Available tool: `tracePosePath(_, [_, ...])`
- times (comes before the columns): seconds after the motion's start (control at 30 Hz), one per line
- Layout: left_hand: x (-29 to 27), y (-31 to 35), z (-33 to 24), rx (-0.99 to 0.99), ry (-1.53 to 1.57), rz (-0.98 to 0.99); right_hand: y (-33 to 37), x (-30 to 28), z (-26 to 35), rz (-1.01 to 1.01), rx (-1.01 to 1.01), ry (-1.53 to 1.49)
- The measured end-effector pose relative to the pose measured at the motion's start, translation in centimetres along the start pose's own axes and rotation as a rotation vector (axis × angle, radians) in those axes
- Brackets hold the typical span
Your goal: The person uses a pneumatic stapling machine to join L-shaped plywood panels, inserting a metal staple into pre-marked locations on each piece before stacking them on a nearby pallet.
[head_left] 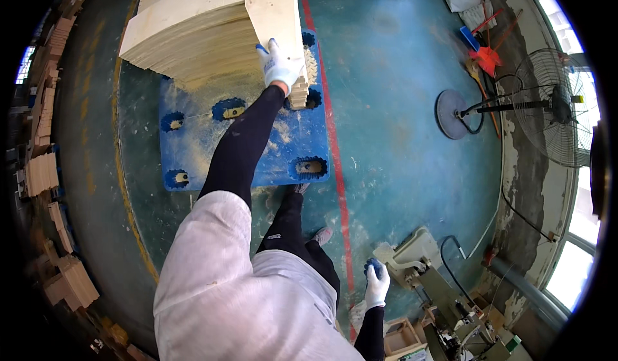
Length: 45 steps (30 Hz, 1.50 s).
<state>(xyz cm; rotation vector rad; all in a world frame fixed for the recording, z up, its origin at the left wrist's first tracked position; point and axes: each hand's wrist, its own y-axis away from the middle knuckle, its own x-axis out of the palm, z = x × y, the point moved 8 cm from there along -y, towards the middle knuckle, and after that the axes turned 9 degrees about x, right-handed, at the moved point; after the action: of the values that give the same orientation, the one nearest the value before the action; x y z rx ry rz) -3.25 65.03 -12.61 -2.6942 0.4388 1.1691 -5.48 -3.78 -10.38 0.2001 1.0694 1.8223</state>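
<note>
A tall stack of pale wooden boards (193, 39) stands on a blue plastic pallet (257, 158) ahead of me. My left arm reaches forward. My left hand (281, 68), in a white glove with blue fingertips, rests on the boards at the stack's right side, thumb and forefinger apart. Down at the right, away from the stack, is my right hand (376, 287), gloved alike. Its fingers are curled in near a dark blue patch; whether that is glove coating or a held thing does not show.
Sawdust covers the pallet. A floor fan (454, 113) stands at the right by the wall, near a red broom (486, 59). A machine (444, 309) and a wooden crate (402, 336) are at the lower right. Stacked wood pieces (77, 280) line the left. A red line (335, 148) runs along the floor.
</note>
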Motion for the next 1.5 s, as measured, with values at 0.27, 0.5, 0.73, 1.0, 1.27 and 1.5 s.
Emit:
tracePosePath(0.27, [-16.4, 17.4, 3.7, 0.173, 0.214, 0.018, -5.9, 14.7, 13.8, 0.459, -0.162, -0.246])
tracePosePath(0.5, [-15.5, 45.2, -2.8, 0.296, 0.269, 0.189, -3.1, 26.3, 15.4, 0.640, -0.116, -0.493])
tracePosePath(0.73, [-13.6, 51.9, -2.5, 0.366, 0.464, 0.600, 5.6, 8.1, 18.2, 0.324, -0.733, 0.401])
tracePosePath(1.0, [-16.9, 39.4, -12.4, 1.096, -0.365, 0.425, 10.2, 3.4, 12.8, 0.047, -1.025, 1.137])
tracePosePath(1.27, [-6.8, 48.6, -21.9, 1.388, -0.514, 0.948, 17.1, -13.3, 9.5, -0.676, -1.213, 0.546])
tracePosePath(1.5, [-2.6, 69.3, -31.2, 2.026, -0.268, 1.180, 19.6, -12.0, -21.5, -0.469, -0.155, 0.254])
